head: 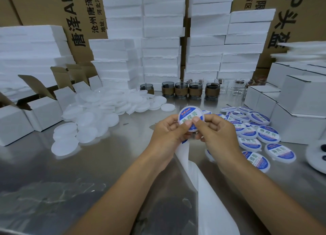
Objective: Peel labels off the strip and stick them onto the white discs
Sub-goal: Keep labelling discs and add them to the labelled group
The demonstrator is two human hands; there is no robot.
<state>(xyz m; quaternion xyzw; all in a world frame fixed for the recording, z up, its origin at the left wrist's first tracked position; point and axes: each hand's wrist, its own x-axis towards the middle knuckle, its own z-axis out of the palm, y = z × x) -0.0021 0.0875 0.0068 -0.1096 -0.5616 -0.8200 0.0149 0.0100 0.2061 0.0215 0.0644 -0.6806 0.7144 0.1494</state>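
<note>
Both hands hold one white disc upright above the steel table, its blue-and-white label facing me. My left hand grips its left edge and my right hand grips its right edge, both thumbs pressing on the label. The white backing strip hangs from under my hands and runs down toward me. A heap of bare white discs lies to the left. Several labelled discs are spread out on the right.
White cardboard boxes stand open at the left, closed ones at the right. Foam slabs are stacked at the back, with small dark cups and clear glasses in front. A white holed part sits at the far right.
</note>
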